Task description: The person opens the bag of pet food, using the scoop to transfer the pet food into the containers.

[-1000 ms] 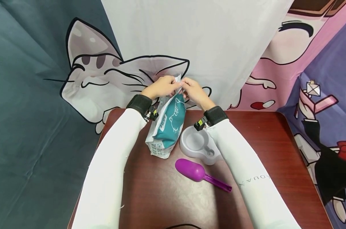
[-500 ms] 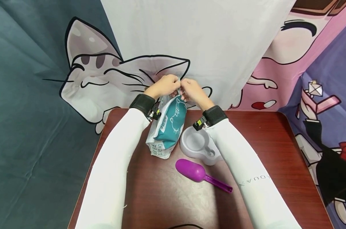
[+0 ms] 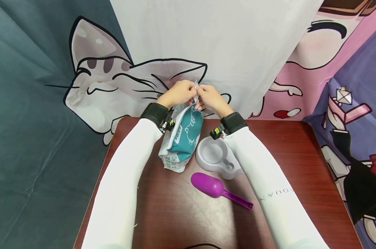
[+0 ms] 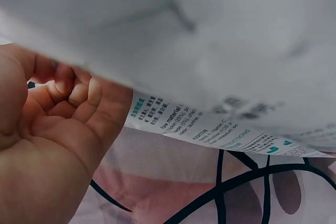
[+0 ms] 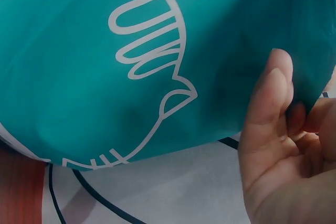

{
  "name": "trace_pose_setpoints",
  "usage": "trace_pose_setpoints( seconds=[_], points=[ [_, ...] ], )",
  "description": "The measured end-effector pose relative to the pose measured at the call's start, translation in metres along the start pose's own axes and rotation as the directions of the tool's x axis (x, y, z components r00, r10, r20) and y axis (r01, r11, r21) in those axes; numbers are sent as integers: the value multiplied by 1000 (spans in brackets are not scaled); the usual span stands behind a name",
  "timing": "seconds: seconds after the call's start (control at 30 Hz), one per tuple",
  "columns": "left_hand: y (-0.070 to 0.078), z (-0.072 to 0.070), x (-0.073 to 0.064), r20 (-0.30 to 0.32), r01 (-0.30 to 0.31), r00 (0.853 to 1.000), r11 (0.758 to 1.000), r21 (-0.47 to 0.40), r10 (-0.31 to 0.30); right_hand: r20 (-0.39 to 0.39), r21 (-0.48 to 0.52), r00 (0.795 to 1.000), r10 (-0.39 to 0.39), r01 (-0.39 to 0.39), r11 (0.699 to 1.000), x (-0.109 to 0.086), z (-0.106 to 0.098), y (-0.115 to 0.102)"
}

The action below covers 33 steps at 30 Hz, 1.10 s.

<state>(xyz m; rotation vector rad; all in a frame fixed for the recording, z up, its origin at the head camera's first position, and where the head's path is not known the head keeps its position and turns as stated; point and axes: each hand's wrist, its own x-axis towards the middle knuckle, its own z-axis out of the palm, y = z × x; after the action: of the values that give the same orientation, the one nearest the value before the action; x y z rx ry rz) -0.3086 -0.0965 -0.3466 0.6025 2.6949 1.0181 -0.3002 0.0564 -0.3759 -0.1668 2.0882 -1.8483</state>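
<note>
A teal and white pet food bag [image 3: 188, 135] with a cat outline stands at the table's back edge. My left hand [image 3: 180, 92] pinches the left side of its narrow top edge. From the right, my right hand [image 3: 210, 98] grips the same edge, the two hands almost meeting with a strip of bag top showing between them. Small ingredient print covers the bag's white side [image 4: 194, 121] in the left wrist view, where curled fingers lie against it. In the right wrist view the teal front [image 5: 94, 77] fills most of the picture, with right-hand fingers bent at its edge.
A grey bowl [image 3: 217, 168] with a round hollow sits right of the bag, partly under my right forearm. In front of it lies a purple scoop [image 3: 208, 185], handle toward the right. A cat-print cloth [image 3: 97, 93] hangs behind the table. A black cable [image 3: 203, 245] shows at the front.
My left hand has shifted slightly right, and both hands have drawn close together at the bag's top, with fingers curled tighter. The bag's base, bowl and scoop have stayed put.
</note>
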Motion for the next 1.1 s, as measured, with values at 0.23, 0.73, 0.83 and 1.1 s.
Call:
trace_pose_setpoints(
  seconds=[0.23, 0.73, 0.83, 1.1],
  points=[
    [-2, -1, -3, -14, 24, 1000, 998, -51, -25, -54, 11, 998, -21, 21, 1000, 2, 4, 3],
    [-1, -1, -7, -24, 48, 998, 996, -74, -50, 146, -50, 967, 209, -203, 978, -19, -1, -5],
    [0, 0, -8, 21, 64, 998, 998, -5, -64, 144, -25, 971, 189, -187, 982, -21, 1, -6],
    [0, -4, -13, 218, 83, 975, 986, -146, -50, 129, -19, 977, 170, -169, 985, -24, 5, -6]
  ],
)
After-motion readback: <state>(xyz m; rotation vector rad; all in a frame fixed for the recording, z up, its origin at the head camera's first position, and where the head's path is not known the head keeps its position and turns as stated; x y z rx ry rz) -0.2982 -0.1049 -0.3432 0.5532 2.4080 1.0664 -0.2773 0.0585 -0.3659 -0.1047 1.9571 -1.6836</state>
